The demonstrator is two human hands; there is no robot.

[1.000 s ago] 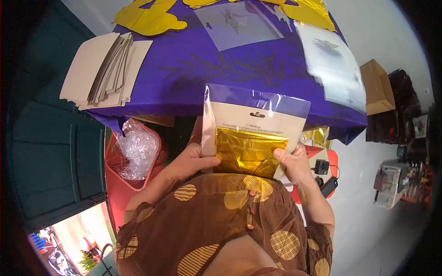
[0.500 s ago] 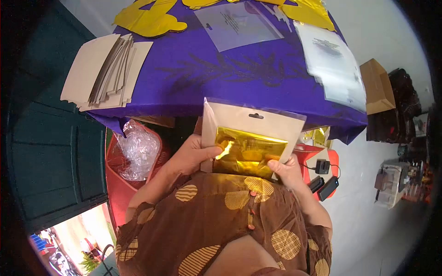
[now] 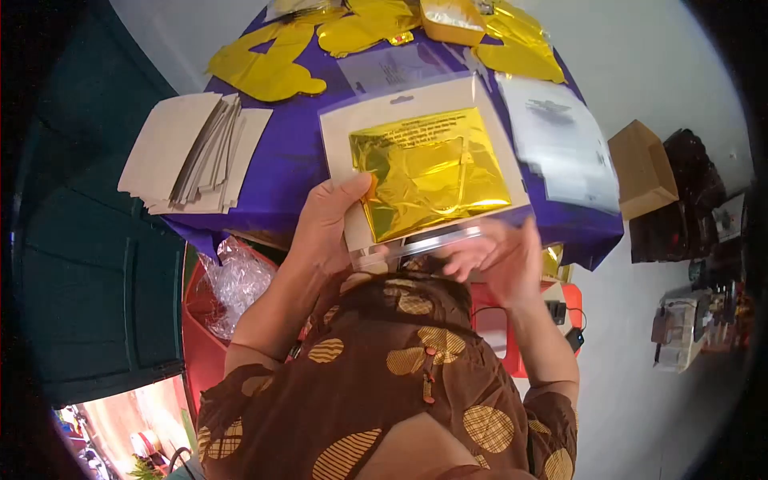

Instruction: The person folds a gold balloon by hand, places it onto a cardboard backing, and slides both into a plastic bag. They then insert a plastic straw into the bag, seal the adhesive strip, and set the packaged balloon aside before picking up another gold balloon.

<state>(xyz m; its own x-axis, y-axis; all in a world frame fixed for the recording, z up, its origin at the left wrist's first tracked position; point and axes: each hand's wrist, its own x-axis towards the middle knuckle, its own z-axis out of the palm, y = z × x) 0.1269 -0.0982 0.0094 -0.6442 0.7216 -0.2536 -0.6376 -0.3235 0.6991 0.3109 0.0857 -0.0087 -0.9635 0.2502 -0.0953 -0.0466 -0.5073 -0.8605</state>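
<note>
A clear plastic bag (image 3: 518,180) holds a pale card (image 3: 336,148) and a folded gold foil piece (image 3: 432,180), with printed text over the foil. My left hand (image 3: 332,212) grips the bag's left edge, thumb lying on the front and fingers mostly hidden behind. At the lower right of the bag, my right hand (image 3: 500,260) is apart from it, fingers spread and slightly blurred. Nothing shows in that hand. The bag's lower edge catches the light and hangs toward my lap.
On the purple cloth-covered table (image 3: 288,160) are a stack of pale cards (image 3: 188,152), a pile of clear bags (image 3: 564,144), gold foil shapes (image 3: 276,64) and an orange tub (image 3: 454,24). Crumpled clear plastic (image 3: 238,284) fills a red chair (image 3: 200,320) at left. A cardboard box (image 3: 640,170) stands right.
The bag has risen away from my lap to over the table edge and tilted. My right hand has let go of its right side and opened; my left hand still holds it.
</note>
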